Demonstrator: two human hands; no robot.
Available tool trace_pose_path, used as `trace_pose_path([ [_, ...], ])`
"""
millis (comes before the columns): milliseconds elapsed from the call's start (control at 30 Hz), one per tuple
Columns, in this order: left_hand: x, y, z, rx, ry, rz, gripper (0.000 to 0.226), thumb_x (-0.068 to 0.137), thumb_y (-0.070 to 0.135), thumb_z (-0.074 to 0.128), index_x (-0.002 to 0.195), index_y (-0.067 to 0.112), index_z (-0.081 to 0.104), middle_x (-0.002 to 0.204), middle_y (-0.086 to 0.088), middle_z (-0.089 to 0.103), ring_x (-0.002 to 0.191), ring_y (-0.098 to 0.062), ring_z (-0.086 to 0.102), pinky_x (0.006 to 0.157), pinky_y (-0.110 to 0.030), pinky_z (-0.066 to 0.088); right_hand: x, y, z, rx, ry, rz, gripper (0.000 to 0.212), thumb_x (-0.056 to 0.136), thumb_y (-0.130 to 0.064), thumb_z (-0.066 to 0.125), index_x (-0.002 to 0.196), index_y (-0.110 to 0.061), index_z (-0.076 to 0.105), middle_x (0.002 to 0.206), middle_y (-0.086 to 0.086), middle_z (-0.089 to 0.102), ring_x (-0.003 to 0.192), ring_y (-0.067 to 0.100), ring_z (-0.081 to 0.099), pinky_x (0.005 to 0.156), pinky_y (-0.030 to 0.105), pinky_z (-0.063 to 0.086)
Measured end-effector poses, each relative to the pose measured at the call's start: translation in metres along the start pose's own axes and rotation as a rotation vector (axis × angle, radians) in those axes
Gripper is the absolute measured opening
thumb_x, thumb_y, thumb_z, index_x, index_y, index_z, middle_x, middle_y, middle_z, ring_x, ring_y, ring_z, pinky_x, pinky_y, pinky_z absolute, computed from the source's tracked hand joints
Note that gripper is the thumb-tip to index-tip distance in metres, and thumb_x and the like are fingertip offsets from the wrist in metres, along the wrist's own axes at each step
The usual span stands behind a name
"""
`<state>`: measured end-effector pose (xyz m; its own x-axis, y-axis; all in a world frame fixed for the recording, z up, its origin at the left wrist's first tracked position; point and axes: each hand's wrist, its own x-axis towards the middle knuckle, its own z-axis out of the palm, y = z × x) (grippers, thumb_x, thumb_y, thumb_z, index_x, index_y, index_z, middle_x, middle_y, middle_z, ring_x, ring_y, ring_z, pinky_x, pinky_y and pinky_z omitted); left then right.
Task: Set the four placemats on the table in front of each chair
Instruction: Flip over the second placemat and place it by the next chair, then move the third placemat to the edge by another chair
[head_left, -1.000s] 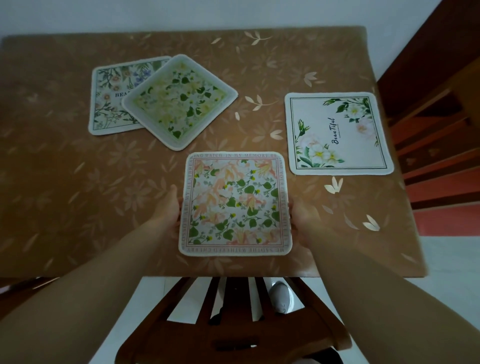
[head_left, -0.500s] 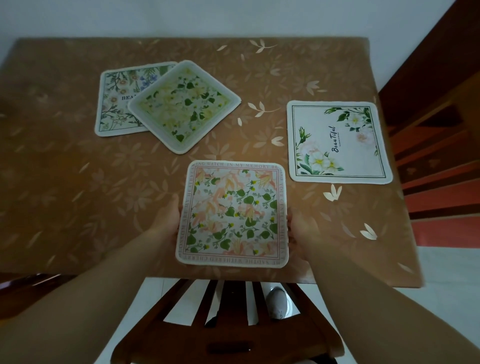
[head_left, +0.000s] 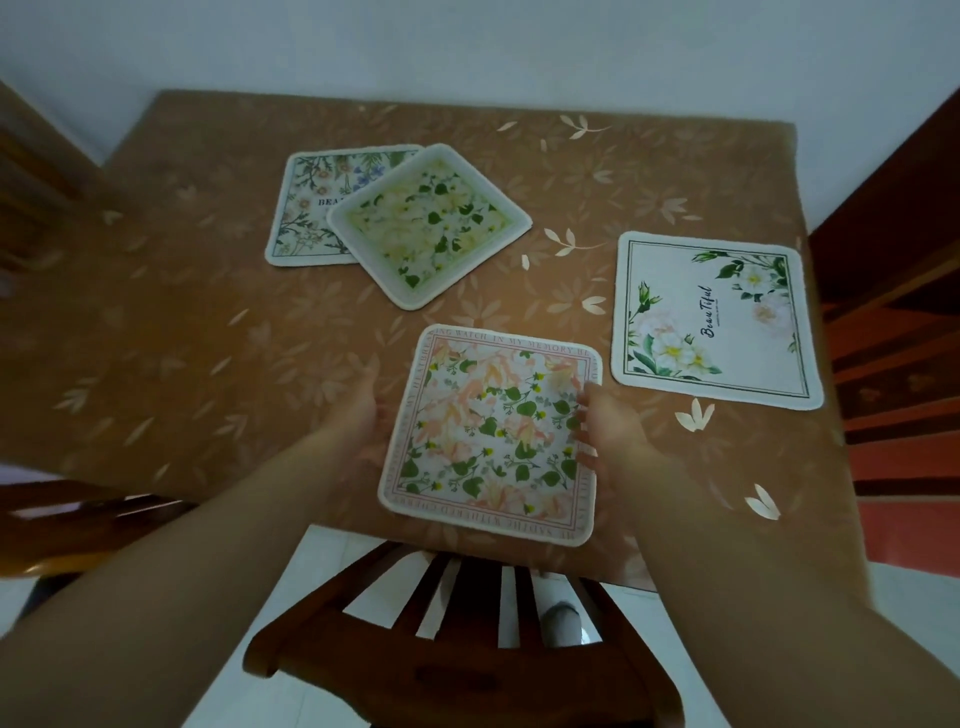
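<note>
The brown surface (head_left: 208, 364) carries four placemats. The pink-floral placemat (head_left: 493, 436) lies at the near edge before the chair (head_left: 457, 660); it looks light, thin and floppy, best gripped at opposite edges. Left hand (head_left: 358, 415) and right hand (head_left: 608, 431), fingers spread, flank it.

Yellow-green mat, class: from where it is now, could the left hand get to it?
Probably yes. The yellow-green mat lies on top of the stack, uncovered, and bare table lies between it and the left hand, which is at the peach mat.
</note>
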<state>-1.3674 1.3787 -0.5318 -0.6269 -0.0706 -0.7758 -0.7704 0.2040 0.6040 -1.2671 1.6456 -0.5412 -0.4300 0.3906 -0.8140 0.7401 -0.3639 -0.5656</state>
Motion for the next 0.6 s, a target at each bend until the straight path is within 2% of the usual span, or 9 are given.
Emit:
trace_pose_path([
  [67,-0.013,0.006,-0.005,-0.031,0.012,0.015,0.062,0.097,0.068,0.039,0.102,0.01,0.061,0.094,-0.008,0.065,0.05,-0.017,0.072,0.034,-0.032,0.053,-0.005,-0.008,0.01,0.024,-0.071,-0.009,0.039,0.101,-0.046,0.05,0.117,-0.016,0.069,0.113,0.005,0.07,0.097,0.025,0.065,0.087,0.044,0.053],
  [133,-0.023,0.005,-0.013,-0.049,0.049,0.021,0.063,0.098,0.066,0.039,0.116,0.01,0.06,0.109,-0.01,0.066,0.069,-0.019,0.074,0.042,-0.032,0.056,-0.009,-0.01,0.023,0.036,-0.161,-0.002,0.041,0.104,-0.048,0.048,0.118,-0.016,0.068,0.119,0.004,0.07,0.107,0.027,0.066,0.093,0.046,0.054],
  [233,-0.038,-0.005,-0.027,-0.061,0.087,-0.003,0.064,0.096,0.069,0.039,0.112,0.013,0.065,0.107,-0.006,0.068,0.084,-0.018,0.069,0.059,-0.031,0.058,-0.019,-0.005,0.048,0.009,-0.298,0.034,0.045,0.105,-0.052,0.048,0.123,-0.016,0.066,0.124,0.005,0.068,0.114,0.031,0.064,0.102,0.05,0.051],
  [300,-0.047,-0.013,-0.038,-0.094,0.092,-0.021,0.064,0.095,0.07,0.037,0.109,0.014,0.066,0.112,-0.008,0.07,0.096,-0.022,0.069,0.081,-0.039,0.059,-0.031,0.0,0.069,-0.018,-0.377,0.048,0.047,0.106,-0.054,0.047,0.131,-0.018,0.062,0.129,0.005,0.065,0.114,0.029,0.062,0.101,0.05,0.048],
  [367,-0.06,-0.018,-0.051,-0.116,0.112,-0.019,0.064,0.096,0.069,0.036,0.111,0.014,0.067,0.112,-0.007,0.071,0.103,-0.026,0.07,0.091,-0.043,0.057,-0.045,0.005,0.088,-0.036,-0.435,0.041,0.048,0.107,-0.052,0.044,0.138,-0.018,0.059,0.131,0.005,0.064,0.118,0.03,0.061,0.103,0.05,0.047],
  [533,-0.084,-0.011,-0.091,-0.152,0.127,0.055,0.062,0.096,0.069,0.038,0.111,0.015,0.065,0.11,-0.007,0.069,0.099,-0.025,0.07,0.095,-0.046,0.056,-0.088,0.006,0.129,-0.069,-0.465,-0.014,0.045,0.105,-0.053,0.047,0.13,-0.019,0.063,0.128,0.004,0.067,0.114,0.027,0.064,0.1,0.048,0.049],
  [600,-0.088,-0.006,-0.111,-0.196,0.116,0.07,0.061,0.097,0.067,0.04,0.11,0.013,0.066,0.11,-0.008,0.07,0.097,-0.026,0.072,0.077,-0.041,0.063,-0.103,0.005,0.143,-0.058,-0.451,-0.036,0.043,0.104,-0.053,0.049,0.129,-0.02,0.064,0.125,0.002,0.069,0.111,0.025,0.065,0.097,0.046,0.049],
])
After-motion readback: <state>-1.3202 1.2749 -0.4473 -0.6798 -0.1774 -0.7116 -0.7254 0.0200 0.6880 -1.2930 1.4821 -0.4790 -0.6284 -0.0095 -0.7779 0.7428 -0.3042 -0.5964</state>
